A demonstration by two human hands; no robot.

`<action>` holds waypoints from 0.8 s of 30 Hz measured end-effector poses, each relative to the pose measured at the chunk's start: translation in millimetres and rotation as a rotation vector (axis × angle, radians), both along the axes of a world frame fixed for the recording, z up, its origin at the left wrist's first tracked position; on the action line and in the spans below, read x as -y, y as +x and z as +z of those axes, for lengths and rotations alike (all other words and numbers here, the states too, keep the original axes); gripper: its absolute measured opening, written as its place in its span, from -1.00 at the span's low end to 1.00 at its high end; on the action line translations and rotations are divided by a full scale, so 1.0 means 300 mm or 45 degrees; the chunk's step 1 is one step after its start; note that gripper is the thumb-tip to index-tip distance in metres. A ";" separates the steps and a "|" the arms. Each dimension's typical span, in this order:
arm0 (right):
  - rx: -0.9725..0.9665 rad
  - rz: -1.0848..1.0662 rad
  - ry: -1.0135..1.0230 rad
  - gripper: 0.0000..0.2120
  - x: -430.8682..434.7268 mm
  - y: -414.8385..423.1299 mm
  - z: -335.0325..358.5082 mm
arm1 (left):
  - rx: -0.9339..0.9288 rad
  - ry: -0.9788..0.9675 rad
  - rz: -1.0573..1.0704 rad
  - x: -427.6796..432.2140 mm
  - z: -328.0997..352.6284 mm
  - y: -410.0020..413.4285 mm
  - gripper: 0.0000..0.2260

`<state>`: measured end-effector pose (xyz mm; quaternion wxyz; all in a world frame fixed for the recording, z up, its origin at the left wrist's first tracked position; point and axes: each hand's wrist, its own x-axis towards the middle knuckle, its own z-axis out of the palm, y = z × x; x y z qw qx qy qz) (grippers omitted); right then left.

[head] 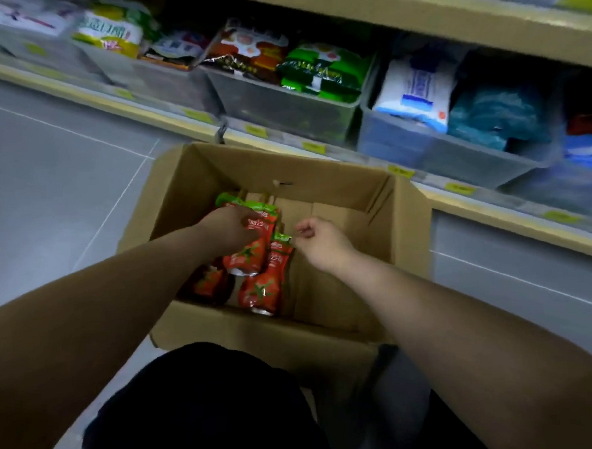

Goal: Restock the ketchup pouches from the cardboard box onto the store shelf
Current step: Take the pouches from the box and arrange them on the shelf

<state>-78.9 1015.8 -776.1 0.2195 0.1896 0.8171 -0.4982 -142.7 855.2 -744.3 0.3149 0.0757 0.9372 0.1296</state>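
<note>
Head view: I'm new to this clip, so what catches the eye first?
Bright red ketchup pouches sit in the left side of the open cardboard box, the left hand gripping one while the right hand is curled beside them. Behind, green packets fill a shelf bin.

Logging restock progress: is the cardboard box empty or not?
Not empty: ketchup pouches lie in the left side of the cardboard box, and the left hand grips one.
</note>
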 end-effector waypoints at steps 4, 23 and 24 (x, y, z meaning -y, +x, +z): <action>0.237 -0.119 -0.142 -0.71 0.132 -0.044 -0.109 | 0.141 0.061 0.135 0.106 -0.119 -0.052 -0.58; 0.656 -0.735 -0.632 -0.73 0.293 -0.137 -0.293 | 0.375 0.358 1.096 0.058 -0.400 -0.066 -0.48; 0.662 -0.752 -0.656 -0.73 0.293 -0.138 -0.299 | 0.349 0.327 1.099 0.057 -0.409 -0.061 -0.46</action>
